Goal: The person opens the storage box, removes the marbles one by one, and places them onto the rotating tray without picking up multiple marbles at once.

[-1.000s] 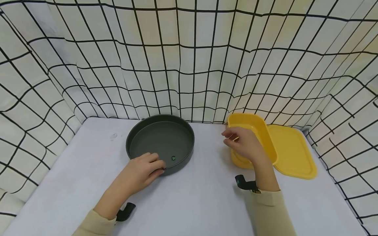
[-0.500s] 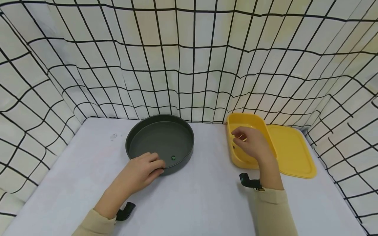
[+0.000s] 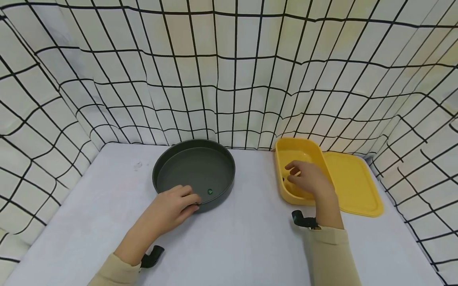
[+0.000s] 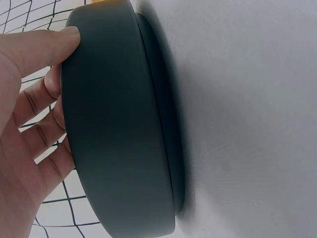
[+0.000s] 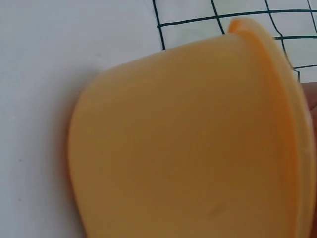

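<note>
My left hand (image 3: 177, 206) pinches the near rim of a dark green round pan (image 3: 189, 167). In the left wrist view the thumb lies over the outer wall (image 4: 114, 124) and the fingers reach over the rim. A small shiny green piece (image 3: 210, 191) lies on the pan floor. My right hand (image 3: 311, 178) is over and partly within the yellow rectangular container (image 3: 302, 147), its fingers bent and thumb apart, with nothing visible between them. A tiny dark piece (image 3: 283, 179) shows at the container's left inner side. The right wrist view mostly shows the container's outer wall (image 5: 183, 139).
A flat yellow lid (image 3: 354, 184) lies right of the container, on the white tabletop (image 3: 247, 238). A black wire grid (image 3: 225, 85) with white sheeting behind it encloses the back and sides. Each wrist bears a black camera mount (image 3: 302, 219).
My right hand has moved from the container's left edge rightward, over its inside, and then slightly lower. The left hand and the pan have stayed in place.
</note>
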Tool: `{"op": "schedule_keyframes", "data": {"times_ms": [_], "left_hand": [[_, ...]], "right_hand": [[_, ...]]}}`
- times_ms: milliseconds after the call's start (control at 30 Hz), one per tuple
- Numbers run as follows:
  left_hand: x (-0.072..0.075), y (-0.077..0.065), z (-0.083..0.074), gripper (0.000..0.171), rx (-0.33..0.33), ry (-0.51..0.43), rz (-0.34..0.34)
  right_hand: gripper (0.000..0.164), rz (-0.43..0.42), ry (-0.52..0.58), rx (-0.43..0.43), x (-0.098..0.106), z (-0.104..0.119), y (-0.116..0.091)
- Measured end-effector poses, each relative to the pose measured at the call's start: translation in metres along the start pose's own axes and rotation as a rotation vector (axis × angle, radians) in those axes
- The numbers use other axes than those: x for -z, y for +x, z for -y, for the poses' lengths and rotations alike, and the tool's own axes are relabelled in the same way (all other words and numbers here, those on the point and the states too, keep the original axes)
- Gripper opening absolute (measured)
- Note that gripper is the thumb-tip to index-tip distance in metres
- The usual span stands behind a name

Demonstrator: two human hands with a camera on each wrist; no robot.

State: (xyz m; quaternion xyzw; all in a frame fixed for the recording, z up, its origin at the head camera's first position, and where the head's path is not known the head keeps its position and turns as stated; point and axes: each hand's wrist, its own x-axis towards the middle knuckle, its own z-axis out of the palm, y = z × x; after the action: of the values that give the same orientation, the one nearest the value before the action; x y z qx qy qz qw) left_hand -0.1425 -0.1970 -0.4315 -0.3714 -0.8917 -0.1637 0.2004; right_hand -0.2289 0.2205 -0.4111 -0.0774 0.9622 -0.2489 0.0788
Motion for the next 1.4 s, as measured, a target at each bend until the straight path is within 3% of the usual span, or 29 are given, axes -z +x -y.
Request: {"op": "schedule_keyframes", "data": {"times_ms": [233, 433, 900, 1133, 1400], "left_hand": [[-0.001, -0.001, 0.000, 0.017, 0.002, 0.002, 0.005], [-0.002, -0.001, 0.001, 0.018, 0.003, 0.005, 0.004], [0.000, -0.001, 0.000, 0.018, 0.012, 0.005, 0.010], [0.000, 0.000, 0.000, 0.017, 0.016, 0.003, 0.013], [0.002, 0.000, -0.002, 0.016, 0.019, 0.003, 0.017]], "right_hand": [[0.033, 0.115, 0.045, -0.033, -0.008, -0.006, 0.005], [0.029, 0.143, 0.045, -0.047, -0.012, -0.005, 0.006], [0.022, 0.117, -0.022, -0.032, -0.023, -0.003, 0.012], [0.004, 0.092, -0.030, -0.019, -0.025, -0.001, 0.012], [0.008, 0.063, -0.063, 0.001, -0.026, 0.001, 0.013]]}}
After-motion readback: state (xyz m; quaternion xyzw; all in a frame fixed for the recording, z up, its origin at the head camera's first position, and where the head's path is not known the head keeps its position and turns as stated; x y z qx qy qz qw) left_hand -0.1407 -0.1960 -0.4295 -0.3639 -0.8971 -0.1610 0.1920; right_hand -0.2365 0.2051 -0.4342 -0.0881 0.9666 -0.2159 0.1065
